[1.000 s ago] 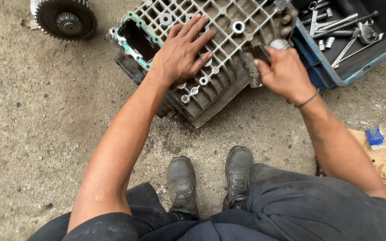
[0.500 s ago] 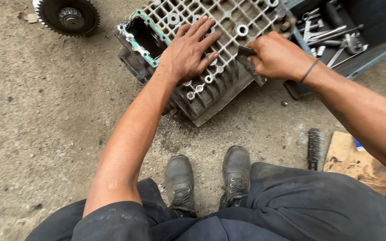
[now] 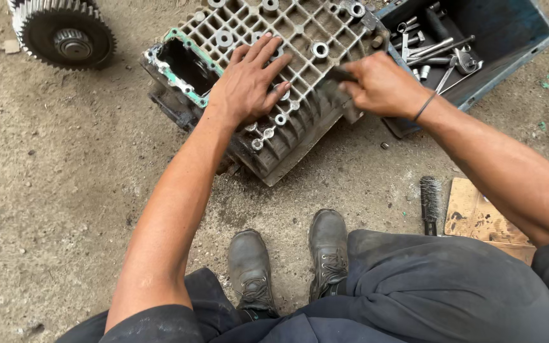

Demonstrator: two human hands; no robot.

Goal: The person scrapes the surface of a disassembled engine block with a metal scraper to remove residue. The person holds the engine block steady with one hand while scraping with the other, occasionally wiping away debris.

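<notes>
A grey ribbed metal housing [image 3: 300,38] with green gasket remains around its opening lies on the dirt floor in front of me. My left hand [image 3: 249,82] rests flat on its top, fingers spread. At the housing's right edge my right hand [image 3: 382,86] is closed around a small dark tool [image 3: 341,75], whose tip touches the metal. Most of that tool is hidden inside the fist.
A blue metal box [image 3: 509,38] holding several wrenches and sockets stands at the upper right. A large dark gear [image 3: 65,35] lies at the upper left. A wire brush [image 3: 430,200] and a wooden board [image 3: 481,219] lie by my right knee. My boots [image 3: 328,248] stand below the housing.
My right hand has slid a little leftward along the housing's edge with the tool. The view has shifted, so the wire brush and board now show fully. The left hand stays put.
</notes>
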